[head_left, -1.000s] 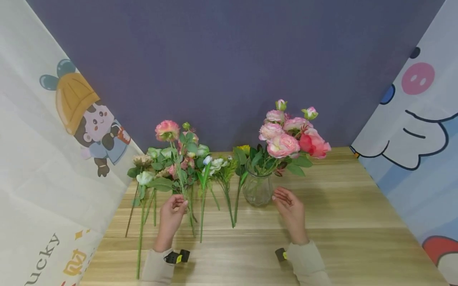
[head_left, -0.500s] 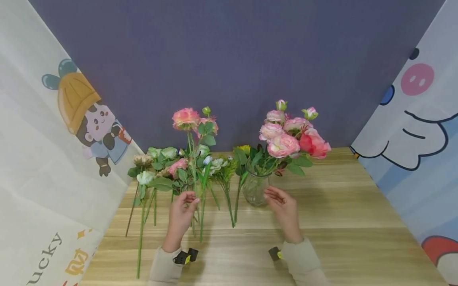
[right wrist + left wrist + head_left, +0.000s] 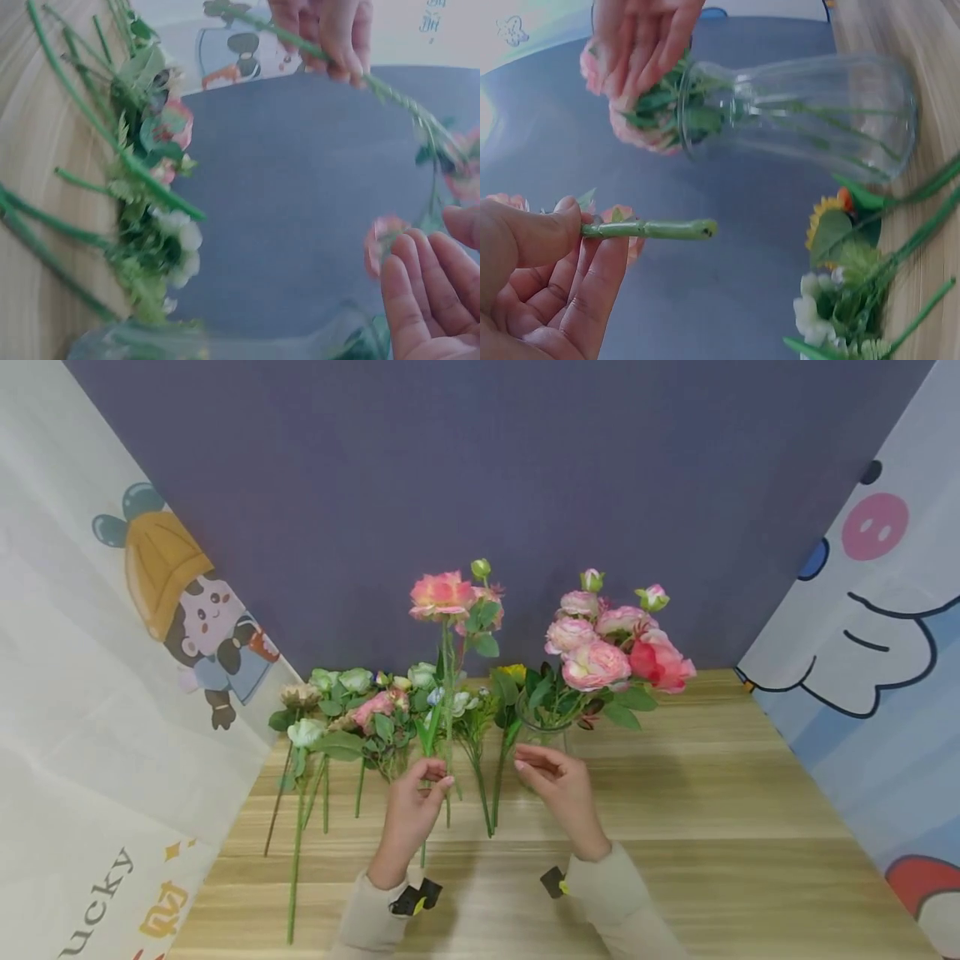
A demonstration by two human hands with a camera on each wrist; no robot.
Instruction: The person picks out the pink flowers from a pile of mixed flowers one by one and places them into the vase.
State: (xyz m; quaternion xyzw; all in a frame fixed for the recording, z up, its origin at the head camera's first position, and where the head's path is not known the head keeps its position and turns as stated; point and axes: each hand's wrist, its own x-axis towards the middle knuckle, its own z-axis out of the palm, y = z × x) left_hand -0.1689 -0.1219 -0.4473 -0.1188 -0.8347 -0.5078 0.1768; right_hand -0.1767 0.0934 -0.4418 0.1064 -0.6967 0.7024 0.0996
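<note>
My left hand [image 3: 414, 810] pinches the green stem [image 3: 652, 228] of an artificial pink flower spray [image 3: 441, 593] between thumb and fingers. It stands upright, blooms and a green bud at the top, and the stem's cut end pokes out past the fingers. In front of the glass vase [image 3: 840, 82] is my right hand [image 3: 562, 793], fingers loosely extended and nothing between them; it hides part of the vase in the head view. Pink blooms [image 3: 596, 664] lean out of the vase's mouth, their stems showing through the glass.
Several cut flowers lie on the wooden table [image 3: 712, 877] left of the vase: a white-green rose [image 3: 305, 732], a pink flower [image 3: 372, 710], white blossoms [image 3: 814, 319] and a sunflower [image 3: 821, 225]. A dark grey panel [image 3: 495, 468] stands behind, with printed curtains at both sides.
My left hand has carried the pink flower spray up and to the right, away from the lying flowers. My right hand has moved left, from beside the vase to in front of it.
</note>
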